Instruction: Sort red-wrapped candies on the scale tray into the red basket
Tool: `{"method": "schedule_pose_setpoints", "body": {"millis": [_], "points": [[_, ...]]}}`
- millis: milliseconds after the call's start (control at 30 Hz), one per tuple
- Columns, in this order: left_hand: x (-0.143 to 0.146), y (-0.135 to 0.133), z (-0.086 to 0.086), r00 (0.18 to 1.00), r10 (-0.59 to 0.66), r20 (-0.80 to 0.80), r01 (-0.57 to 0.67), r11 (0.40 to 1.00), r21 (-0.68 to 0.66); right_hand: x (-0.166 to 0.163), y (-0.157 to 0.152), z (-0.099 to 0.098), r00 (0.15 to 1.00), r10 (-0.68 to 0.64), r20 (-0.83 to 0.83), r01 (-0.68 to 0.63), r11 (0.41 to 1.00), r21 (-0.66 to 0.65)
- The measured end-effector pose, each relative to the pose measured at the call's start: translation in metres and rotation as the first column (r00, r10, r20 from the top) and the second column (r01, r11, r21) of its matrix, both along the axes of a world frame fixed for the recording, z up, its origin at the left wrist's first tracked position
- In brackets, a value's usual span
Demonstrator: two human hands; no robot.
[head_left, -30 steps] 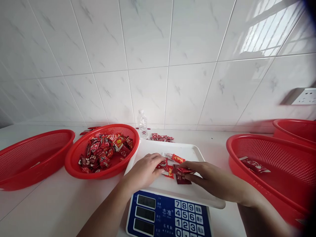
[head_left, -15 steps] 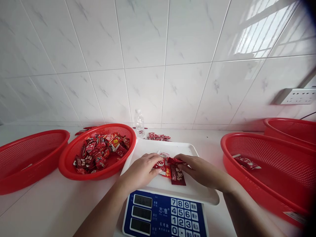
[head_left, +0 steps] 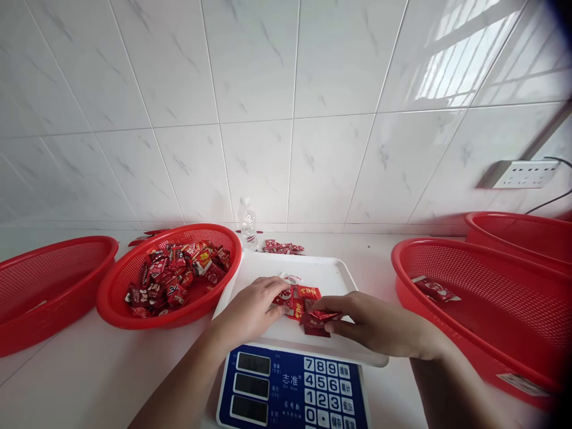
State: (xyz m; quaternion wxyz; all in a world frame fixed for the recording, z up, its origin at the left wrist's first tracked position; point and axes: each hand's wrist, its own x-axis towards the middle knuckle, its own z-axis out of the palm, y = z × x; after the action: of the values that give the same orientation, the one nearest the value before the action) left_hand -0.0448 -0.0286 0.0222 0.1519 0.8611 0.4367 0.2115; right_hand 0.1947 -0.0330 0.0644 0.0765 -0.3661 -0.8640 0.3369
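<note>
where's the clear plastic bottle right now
In the head view, the clear plastic bottle stands left of centre near the tiled wall, just behind the white tray, between the red basket of wrapped packets and the small red packets.

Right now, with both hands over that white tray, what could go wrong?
The small packet pinched in the right hand might slip onto those beneath. The left hand, low over the tray, could press down and upset the scale. The plastic bottle stands close behind the tray, so a knock to the tray might tip it.
</note>
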Motion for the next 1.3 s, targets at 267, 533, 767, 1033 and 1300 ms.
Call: {"method": "schedule_pose_setpoints", "body": {"millis": [267,533,767,1033,1300], "points": [[0.0,0.0,0.001,0.999,-0.007,0.031,0.007,1.0,0.01,-0.003,0.007,-0.007,0.989,-0.105,-0.101,0.11,0.993,0.046],[0.01,-0.01,0.018,0.938,0.029,0.346,-0.028,1.0,-0.009,-0.002,0.005,-0.007,0.89,-0.262,-0.372,0.316,0.944,0.092],[0.019,-0.024,0.027,0.878,-0.037,0.477,0.092,0.991,-0.092,-0.015,-0.006,-0.006,0.931,-0.147,-0.333,0.18,0.981,0.072],[0.01,-0.024,0.032,0.894,0.004,0.448,0.01,1.0,-0.027,-0.014,-0.009,-0.005,0.929,-0.127,-0.347,0.19,0.969,0.155],[-0.088,0.032,0.038,0.863,0.474,-0.175,-0.489,0.87,-0.058,0.002,-0.007,0.004,0.858,-0.27,-0.437,0.383,0.902,0.196]]}}
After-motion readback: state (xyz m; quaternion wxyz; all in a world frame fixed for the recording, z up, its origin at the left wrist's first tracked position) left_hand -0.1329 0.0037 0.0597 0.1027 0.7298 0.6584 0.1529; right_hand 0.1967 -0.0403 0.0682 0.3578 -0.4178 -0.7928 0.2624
